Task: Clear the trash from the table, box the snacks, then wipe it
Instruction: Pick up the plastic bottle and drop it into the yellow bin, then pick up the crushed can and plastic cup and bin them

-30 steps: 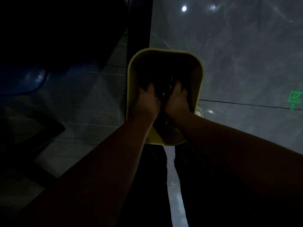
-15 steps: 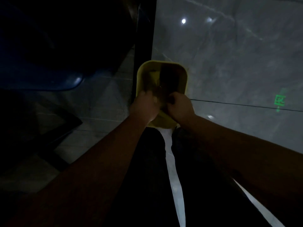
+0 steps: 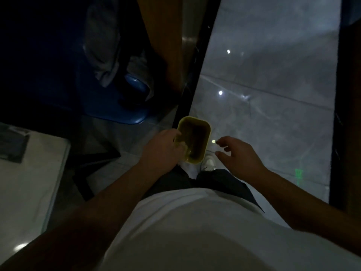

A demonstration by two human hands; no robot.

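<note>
A yellow trash bin (image 3: pixel 207 132) stands on the grey floor just in front of my feet, its inside dark with contents I cannot make out. My left hand (image 3: pixel 162 151) hangs over the bin's left rim, fingers curled loosely; whether it holds anything is unclear in the dim light. My right hand (image 3: pixel 238 153) hovers to the right of the bin, clear of it, with fingers spread and nothing in them.
A white table (image 3: pixel 29 188) with a dark flat item on it lies at the lower left. A blue chair (image 3: pixel 117 106) with grey cloth on it stands behind the bin, beside a wooden panel (image 3: pixel 166 45) and a black frame. Grey tiled floor (image 3: pixel 273 94) opens to the right.
Both hands have come up out of the bin. The view has risen away from it, so the bin looks smaller. My right hand has moved off to the right and spread its fingers.
</note>
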